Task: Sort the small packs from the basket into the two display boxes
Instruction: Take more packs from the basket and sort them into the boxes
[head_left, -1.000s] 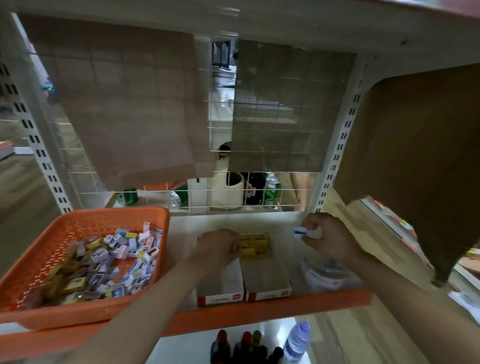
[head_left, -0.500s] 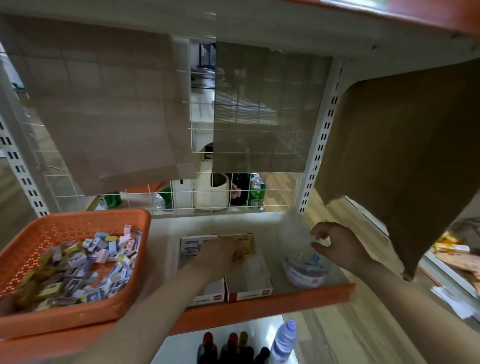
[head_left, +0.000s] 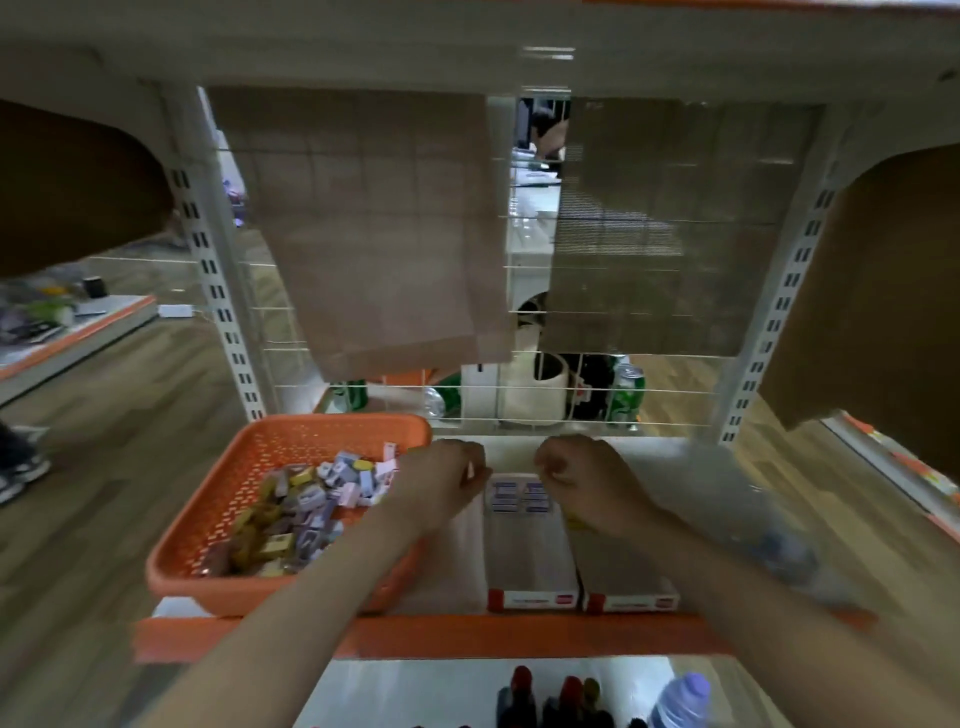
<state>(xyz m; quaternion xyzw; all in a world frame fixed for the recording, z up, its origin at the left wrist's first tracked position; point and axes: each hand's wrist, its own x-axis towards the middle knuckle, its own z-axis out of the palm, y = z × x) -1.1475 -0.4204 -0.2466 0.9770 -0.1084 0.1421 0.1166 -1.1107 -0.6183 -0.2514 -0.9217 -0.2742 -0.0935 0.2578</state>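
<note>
The right hand (head_left: 582, 480) has left the clear tub (head_left: 779, 551) and now hovers beside the left hand (head_left: 447, 480) near the back of the two display boxes (head_left: 530, 551); both are curled, but blur hides whether either pinches a pack. Sorting looks barely begun: a few blue packs (head_left: 517, 497) lie across the back of the left box, while the orange basket (head_left: 291, 441) holds a jumbled heap of small packs (head_left: 311, 509) pointing every way; the boxes sit side by side on the shelf (head_left: 467, 634), long axes front to back, red ends toward the person.

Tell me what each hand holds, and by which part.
Cannot be told. The left hand and right hand both have curled fingers near the far ends of the boxes, but blur hides whether either pinches anything.
</note>
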